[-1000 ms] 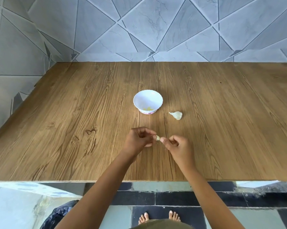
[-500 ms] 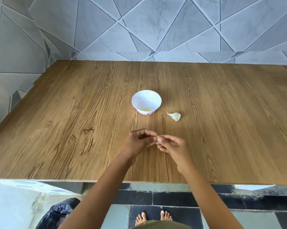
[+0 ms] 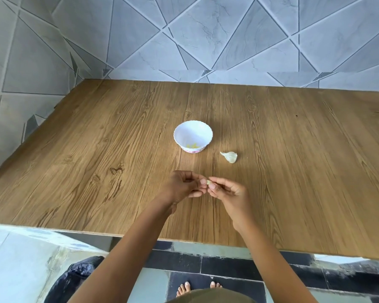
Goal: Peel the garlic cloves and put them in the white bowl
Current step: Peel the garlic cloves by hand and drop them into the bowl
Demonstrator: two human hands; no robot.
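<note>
Wood-grain worktop [image 3: 96, 171] against grey marbled wall tiles [image 3: 206, 40]. White bowl [image 3: 193, 131] mid-worktop, loose clove [image 3: 229, 157] near its right. Left hand [image 3: 182, 186] and right hand [image 3: 228, 191] both pinch held clove [image 3: 208, 182] above worktop, nearer than bowl — mostly hidden by fingertips. Yellowish bits in bowl, unclear.

Left hand [image 3: 182, 187], right hand [image 3: 229, 193] close together, both grips pinching one garlic clove [image 3: 208, 182]

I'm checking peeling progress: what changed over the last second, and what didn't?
The left hand and right hand closed together over the garlic clove half a second ago, hiding it; now they have parted slightly and it shows again, pinched between both. Neither grip let go. The white bowl and the loose clove on the table stayed put.
</note>
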